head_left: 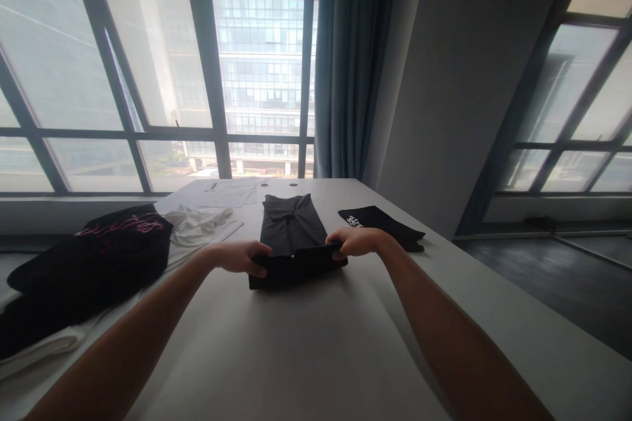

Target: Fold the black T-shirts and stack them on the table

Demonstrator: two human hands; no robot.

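From where I stand, the fingers of the left hand and right hand are pinched closed on either end of the near fold of a black garment. It lies mid-desk, stretching straight away from the fingers, long axis toward the window, neither hand clearly nearer. It looks soft and matte, puckered mid-panel; a white-printed black cloth lies just beyond the right hand.

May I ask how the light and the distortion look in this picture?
Head view: bright window behind, building outside washed out; head view: held black garment dark, its front edge showing little detail; head view: table dims toward the camera; head view: right-hand window leans, likely wide-angle distortion.
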